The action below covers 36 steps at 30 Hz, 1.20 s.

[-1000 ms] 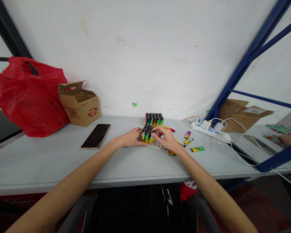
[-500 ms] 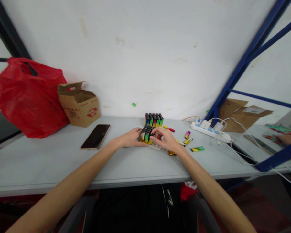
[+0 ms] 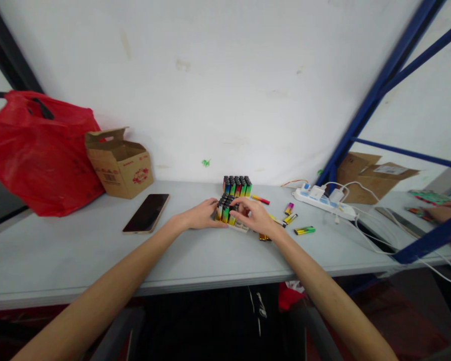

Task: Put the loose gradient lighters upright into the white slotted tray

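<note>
Upright lighters (image 3: 225,214) with black tops and rainbow-coloured bodies stand packed in a white tray (image 3: 240,228). My left hand (image 3: 204,214) is curled around the left side of the tray and its lighters, thumb in front and fingers behind. My right hand (image 3: 252,214) is over the tray's right part, thumb and forefinger pinched at the top of a lighter at the group's right edge. My fingers partly hide that lighter. Behind the tray stands another block of lighters (image 3: 237,186). Loose lighters lie to the right, among them a green-yellow lighter (image 3: 304,230).
A phone (image 3: 147,213) lies left of my hands. Further left are a cardboard box (image 3: 126,170) and a red plastic bag (image 3: 45,155). On the right, a power strip (image 3: 325,203) with cables lies by a blue metal post (image 3: 357,130). Another person's hand (image 3: 449,213) shows at the far right.
The view has shifted slightly. My right fingers have moved a little at the top of the lighter. My left hand stays around the tray.
</note>
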Tool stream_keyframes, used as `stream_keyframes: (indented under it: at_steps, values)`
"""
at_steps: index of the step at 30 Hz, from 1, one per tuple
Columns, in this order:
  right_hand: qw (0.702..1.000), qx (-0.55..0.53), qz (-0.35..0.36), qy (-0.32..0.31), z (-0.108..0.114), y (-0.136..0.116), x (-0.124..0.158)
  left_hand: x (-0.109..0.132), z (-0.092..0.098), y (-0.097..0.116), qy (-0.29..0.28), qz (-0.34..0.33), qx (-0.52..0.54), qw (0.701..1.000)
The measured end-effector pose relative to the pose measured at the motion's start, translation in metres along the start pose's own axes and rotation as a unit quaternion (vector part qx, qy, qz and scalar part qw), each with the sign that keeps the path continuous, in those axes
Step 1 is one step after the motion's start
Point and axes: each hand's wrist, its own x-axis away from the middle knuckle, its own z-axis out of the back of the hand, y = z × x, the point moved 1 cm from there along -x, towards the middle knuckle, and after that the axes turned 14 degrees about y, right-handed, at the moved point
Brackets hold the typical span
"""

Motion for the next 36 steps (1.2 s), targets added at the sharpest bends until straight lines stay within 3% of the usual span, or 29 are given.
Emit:
stream_keyframes:
  at_steps: [8,15,19,23,25,27,29,33,36]
  values:
    - [0.999,0.028,0.001,0.043,0.009,0.005,-0.002,0.001,0.003,0.005,-0.004,0.015,0.008,1.000]
    - [0.964,0.212,-0.056,0.148,0.045,0.035,-0.008,0.001,0.005,0.007,-0.009,0.014,0.002,1.000]
    - [0.889,0.397,-0.133,0.189,0.073,0.067,0.000,0.001,0.006,0.008,-0.008,0.022,0.004,1.000]
    - [0.787,0.491,-0.351,0.125,0.099,0.098,0.016,0.001,0.008,0.012,-0.020,0.024,-0.002,1.000]
    - [0.755,0.489,-0.429,0.084,0.108,0.109,0.021,0.000,0.009,0.013,-0.023,0.023,-0.003,0.999]
    - [0.758,0.468,-0.449,0.064,0.112,0.118,0.022,0.000,0.009,0.013,-0.018,0.022,0.001,1.000]
    - [0.791,0.443,-0.416,0.068,0.112,0.122,0.019,0.000,0.008,0.011,-0.014,0.022,0.003,1.000]
    - [0.856,0.383,-0.326,0.117,0.105,0.122,0.007,0.000,0.006,0.009,-0.020,0.029,-0.010,0.999]
    - [0.880,0.309,-0.329,0.150,0.099,0.117,-0.001,0.000,0.006,0.009,-0.010,0.032,-0.012,0.999]
